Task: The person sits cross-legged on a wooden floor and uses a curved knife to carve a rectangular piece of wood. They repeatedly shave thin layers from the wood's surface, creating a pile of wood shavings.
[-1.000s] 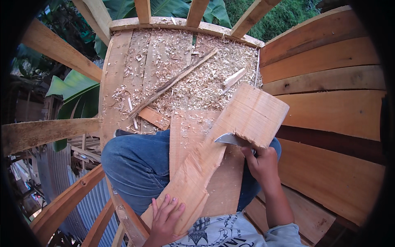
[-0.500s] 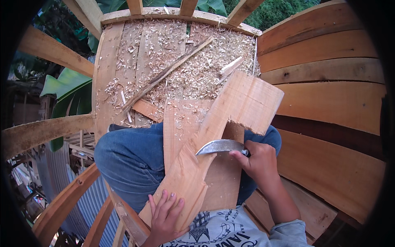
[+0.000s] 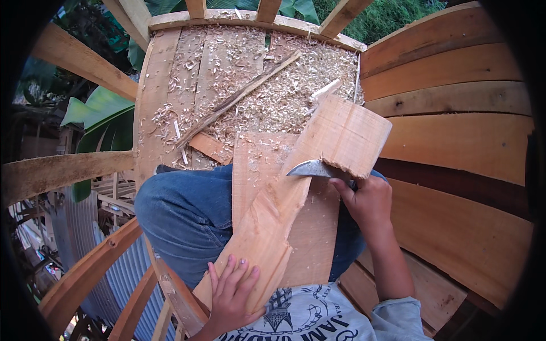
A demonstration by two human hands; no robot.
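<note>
A carved piece of wood with a wide block at its far end and a narrowed, notched middle lies slantwise over my lap. My right hand is closed round the handle of a curved knife. The blade lies across the narrowed part, close to the block's ragged inner edge; most of the handle is hidden by my fingers. My left hand rests with fingers spread on the near end of the carved piece. Beneath that piece, a flat board spans my legs.
Wood shavings cover the plank floor ahead. A long stick and a short wood offcut lie among them. Stacked planks wall the right side; wooden slats stand along the left, with corrugated metal beyond.
My right hand and the knife have moved away from me along the carved wood, up toward the block. The left hand keeps its place on the near end.
</note>
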